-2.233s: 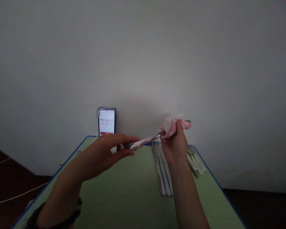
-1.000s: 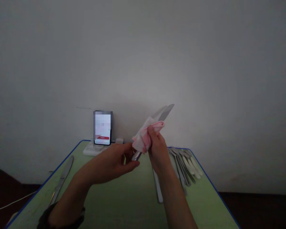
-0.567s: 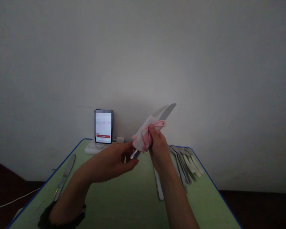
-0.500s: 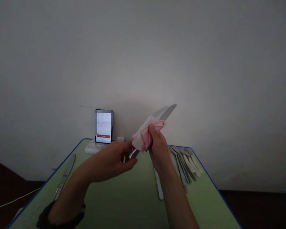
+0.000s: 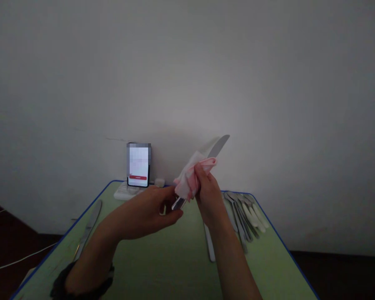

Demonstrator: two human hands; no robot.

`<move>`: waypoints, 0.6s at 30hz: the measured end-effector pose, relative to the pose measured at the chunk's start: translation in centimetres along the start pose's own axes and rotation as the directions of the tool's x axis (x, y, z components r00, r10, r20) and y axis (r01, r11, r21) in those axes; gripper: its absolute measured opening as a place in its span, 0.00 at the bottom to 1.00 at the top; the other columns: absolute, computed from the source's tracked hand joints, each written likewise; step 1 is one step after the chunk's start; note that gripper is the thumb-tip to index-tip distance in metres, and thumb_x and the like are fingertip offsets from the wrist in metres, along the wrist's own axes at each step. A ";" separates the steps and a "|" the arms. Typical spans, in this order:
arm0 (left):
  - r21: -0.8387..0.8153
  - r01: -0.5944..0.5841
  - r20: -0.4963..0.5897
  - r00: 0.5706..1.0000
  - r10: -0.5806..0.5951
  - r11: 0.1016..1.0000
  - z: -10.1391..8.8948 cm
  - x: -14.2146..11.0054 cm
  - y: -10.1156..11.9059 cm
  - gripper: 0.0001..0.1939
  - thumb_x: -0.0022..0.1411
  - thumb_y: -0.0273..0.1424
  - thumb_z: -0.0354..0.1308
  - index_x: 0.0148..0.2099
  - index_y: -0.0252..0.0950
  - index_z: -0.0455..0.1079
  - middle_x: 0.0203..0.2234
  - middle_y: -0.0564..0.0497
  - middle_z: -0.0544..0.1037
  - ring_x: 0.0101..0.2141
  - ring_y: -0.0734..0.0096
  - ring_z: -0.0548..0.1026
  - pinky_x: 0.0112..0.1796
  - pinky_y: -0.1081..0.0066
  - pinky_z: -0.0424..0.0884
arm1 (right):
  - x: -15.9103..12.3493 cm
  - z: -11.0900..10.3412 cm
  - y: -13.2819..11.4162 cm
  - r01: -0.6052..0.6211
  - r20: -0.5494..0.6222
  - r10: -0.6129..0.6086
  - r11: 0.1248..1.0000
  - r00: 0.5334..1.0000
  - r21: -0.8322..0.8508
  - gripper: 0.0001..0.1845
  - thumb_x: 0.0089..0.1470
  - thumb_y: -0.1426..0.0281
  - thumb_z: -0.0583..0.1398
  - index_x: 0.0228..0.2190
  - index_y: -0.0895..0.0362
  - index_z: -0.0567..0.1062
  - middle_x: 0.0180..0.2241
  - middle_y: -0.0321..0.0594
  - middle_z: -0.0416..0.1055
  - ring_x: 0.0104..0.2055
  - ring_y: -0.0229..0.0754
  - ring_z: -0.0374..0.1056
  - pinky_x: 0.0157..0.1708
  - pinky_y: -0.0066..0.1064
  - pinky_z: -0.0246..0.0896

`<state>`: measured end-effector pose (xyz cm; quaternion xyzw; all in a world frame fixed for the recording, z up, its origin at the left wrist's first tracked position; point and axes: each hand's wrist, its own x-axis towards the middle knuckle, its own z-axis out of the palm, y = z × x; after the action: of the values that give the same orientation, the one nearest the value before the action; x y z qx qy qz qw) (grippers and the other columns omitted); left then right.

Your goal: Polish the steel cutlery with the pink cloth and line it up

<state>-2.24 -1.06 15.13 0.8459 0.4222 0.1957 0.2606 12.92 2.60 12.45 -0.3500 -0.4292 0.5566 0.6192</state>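
Observation:
A table knife (image 5: 219, 146) is held slantwise above the table, its blade tip pointing up and to the right. My right hand (image 5: 208, 193) is closed on a folded pink and white cloth (image 5: 187, 179), which wraps the middle of the knife. The thumb presses on top of the cloth. At the lower end, the metal handle (image 5: 178, 203) sticks out of the cloth between the thumb and fingers of my left hand (image 5: 158, 210). Some of the left fingertips are hidden behind the cloth and handle.
Several forks and spoons (image 5: 240, 216), some with white handles, lie at the table's right. Another utensil (image 5: 209, 246) lies partly under my right forearm. A second knife (image 5: 92, 218) lies at the left. A phone (image 5: 138, 164) stands on a white stand (image 5: 121, 192) by the wall.
The view has shifted a little, so the table and phone appear slightly further right. Both hands keep their hold, with the knife and cloth almost unmoved.

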 end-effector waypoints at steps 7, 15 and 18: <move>0.002 -0.002 0.007 1.000 0.002 1.000 -0.2 -0.2 0.2 0.05 0.61 0.32 0.51 0.35 0.37 0.66 0.25 0.55 0.72 0.26 0.73 0.69 0.29 0.74 0.62 | 0.1 0.0 -0.1 0.009 -0.022 -0.008 1.000 1.000 0.023 0.21 0.47 0.51 0.61 0.23 0.57 0.70 0.16 0.29 0.63 0.16 0.32 0.53 0.17 0.26 0.46; -0.047 -0.012 -0.023 1.000 0.011 0.999 -0.9 -1.0 1.1 0.09 0.66 0.34 0.48 0.38 0.38 0.68 0.26 0.56 0.75 0.27 0.74 0.71 0.29 0.75 0.62 | -0.2 0.6 -0.8 0.032 -0.085 -0.023 0.993 0.996 0.116 0.24 0.50 0.47 0.56 0.26 0.56 0.73 0.19 0.36 0.72 0.16 0.35 0.58 0.15 0.28 0.45; -0.038 -0.023 -0.059 0.998 0.021 0.999 -0.9 -1.0 1.0 0.08 0.65 0.32 0.48 0.37 0.38 0.68 0.26 0.56 0.74 0.27 0.74 0.70 0.28 0.75 0.61 | -0.1 0.6 -0.9 0.088 -0.150 -0.074 0.992 0.986 0.090 0.26 0.51 0.46 0.54 0.25 0.56 0.73 0.18 0.35 0.71 0.16 0.35 0.57 0.14 0.28 0.44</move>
<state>-2.71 -2.18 16.34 0.8392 0.4166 0.2315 0.2620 12.74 2.33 13.52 -0.3419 -0.3692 0.5239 0.6873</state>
